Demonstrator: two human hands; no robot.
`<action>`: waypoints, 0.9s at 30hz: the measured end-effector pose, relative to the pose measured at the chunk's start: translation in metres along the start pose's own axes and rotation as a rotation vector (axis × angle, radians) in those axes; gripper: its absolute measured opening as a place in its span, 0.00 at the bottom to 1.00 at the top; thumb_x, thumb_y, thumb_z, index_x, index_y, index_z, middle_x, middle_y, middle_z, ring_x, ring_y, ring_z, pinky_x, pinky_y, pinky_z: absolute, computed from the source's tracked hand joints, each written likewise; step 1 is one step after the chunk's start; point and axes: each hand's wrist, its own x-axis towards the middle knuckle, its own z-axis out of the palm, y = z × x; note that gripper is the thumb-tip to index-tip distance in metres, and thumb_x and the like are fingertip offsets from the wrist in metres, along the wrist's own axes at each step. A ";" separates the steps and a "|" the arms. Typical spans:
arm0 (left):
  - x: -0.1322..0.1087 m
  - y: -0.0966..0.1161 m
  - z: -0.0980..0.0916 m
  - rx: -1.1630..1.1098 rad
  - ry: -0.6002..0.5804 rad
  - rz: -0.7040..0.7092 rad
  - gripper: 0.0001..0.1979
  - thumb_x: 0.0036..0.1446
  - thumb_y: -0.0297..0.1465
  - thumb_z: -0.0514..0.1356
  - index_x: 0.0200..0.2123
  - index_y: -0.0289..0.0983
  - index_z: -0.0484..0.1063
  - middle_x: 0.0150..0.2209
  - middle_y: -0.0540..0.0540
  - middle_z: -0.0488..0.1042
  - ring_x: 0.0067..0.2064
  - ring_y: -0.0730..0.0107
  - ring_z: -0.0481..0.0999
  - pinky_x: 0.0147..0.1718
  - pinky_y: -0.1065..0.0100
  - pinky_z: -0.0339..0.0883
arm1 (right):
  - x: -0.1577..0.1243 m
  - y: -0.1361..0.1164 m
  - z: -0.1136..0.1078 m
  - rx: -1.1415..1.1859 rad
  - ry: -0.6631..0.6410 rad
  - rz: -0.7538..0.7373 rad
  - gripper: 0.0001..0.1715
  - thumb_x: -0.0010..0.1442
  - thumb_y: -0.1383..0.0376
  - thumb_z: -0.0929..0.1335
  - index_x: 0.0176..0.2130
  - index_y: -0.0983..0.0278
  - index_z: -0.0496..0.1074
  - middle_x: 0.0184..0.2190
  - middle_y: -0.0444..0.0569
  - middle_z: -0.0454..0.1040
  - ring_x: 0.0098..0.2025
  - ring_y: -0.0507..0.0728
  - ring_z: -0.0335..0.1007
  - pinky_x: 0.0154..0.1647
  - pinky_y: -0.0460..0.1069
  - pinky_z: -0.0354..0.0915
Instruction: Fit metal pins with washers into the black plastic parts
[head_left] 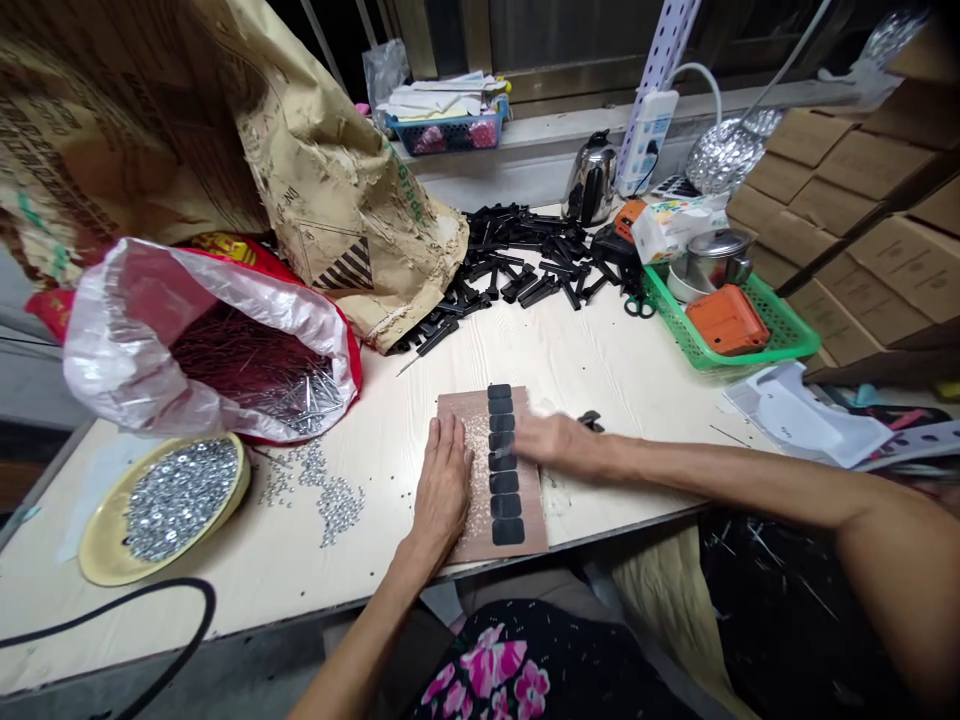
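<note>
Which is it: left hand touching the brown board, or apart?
Touching: the head view shows the left hand flat on the brown board at its left edge.

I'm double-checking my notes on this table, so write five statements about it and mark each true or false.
1. The left hand lies on the brown board. True.
2. A yellow bowl is left of the board. True.
3. The right hand is inside the bowl. False: the right hand is at the row of black pieces on the board.
4. The bowl holds fruit. False: it holds small shiny metal pieces.
5. Scissors lie beside the green basket. True.
</note>
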 end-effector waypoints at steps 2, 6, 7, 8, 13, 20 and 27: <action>0.000 0.000 0.000 -0.002 0.003 0.002 0.25 0.66 0.33 0.42 0.62 0.27 0.52 0.66 0.34 0.49 0.67 0.55 0.38 0.62 0.48 0.49 | -0.003 -0.001 0.005 -0.092 -0.052 -0.154 0.18 0.67 0.69 0.55 0.32 0.65 0.69 0.29 0.46 0.66 0.34 0.52 0.60 0.26 0.46 0.58; 0.000 0.001 0.000 -0.014 0.007 0.005 0.25 0.66 0.33 0.42 0.63 0.30 0.51 0.66 0.36 0.49 0.67 0.54 0.37 0.62 0.47 0.49 | -0.012 -0.008 0.015 -0.200 -0.012 -0.169 0.17 0.67 0.70 0.56 0.33 0.65 0.69 0.30 0.47 0.67 0.35 0.52 0.59 0.26 0.45 0.56; 0.000 0.001 -0.001 -0.017 0.003 0.004 0.25 0.66 0.33 0.42 0.63 0.30 0.50 0.66 0.36 0.48 0.67 0.54 0.38 0.62 0.47 0.49 | -0.013 -0.008 0.016 -0.200 -0.007 -0.154 0.16 0.67 0.70 0.56 0.33 0.65 0.69 0.30 0.47 0.67 0.35 0.52 0.59 0.27 0.45 0.56; 0.000 0.001 -0.001 -0.018 0.000 0.002 0.25 0.66 0.33 0.42 0.63 0.30 0.51 0.66 0.36 0.49 0.67 0.54 0.37 0.62 0.47 0.49 | -0.012 -0.006 0.016 -0.195 -0.010 -0.150 0.16 0.67 0.70 0.56 0.33 0.65 0.69 0.30 0.47 0.67 0.35 0.52 0.59 0.27 0.45 0.56; 0.000 0.002 -0.001 -0.011 -0.012 -0.016 0.25 0.66 0.33 0.41 0.62 0.26 0.53 0.66 0.34 0.49 0.67 0.55 0.37 0.62 0.49 0.47 | -0.002 0.008 0.006 -0.162 0.004 -0.060 0.18 0.68 0.69 0.55 0.35 0.65 0.69 0.30 0.47 0.67 0.34 0.52 0.60 0.28 0.45 0.59; -0.001 0.000 0.001 -0.066 0.032 0.006 0.25 0.66 0.33 0.41 0.63 0.29 0.52 0.66 0.35 0.49 0.67 0.55 0.37 0.62 0.48 0.48 | -0.009 -0.020 -0.001 -0.122 -0.159 -0.140 0.18 0.68 0.68 0.55 0.34 0.65 0.70 0.32 0.47 0.68 0.35 0.52 0.62 0.30 0.46 0.61; -0.006 -0.004 0.007 -0.107 0.038 -0.015 0.24 0.66 0.32 0.40 0.63 0.30 0.52 0.66 0.34 0.49 0.67 0.56 0.38 0.62 0.47 0.50 | -0.124 -0.041 -0.073 -0.055 -0.242 0.362 0.24 0.66 0.53 0.56 0.29 0.58 0.73 0.26 0.49 0.69 0.27 0.51 0.67 0.27 0.47 0.62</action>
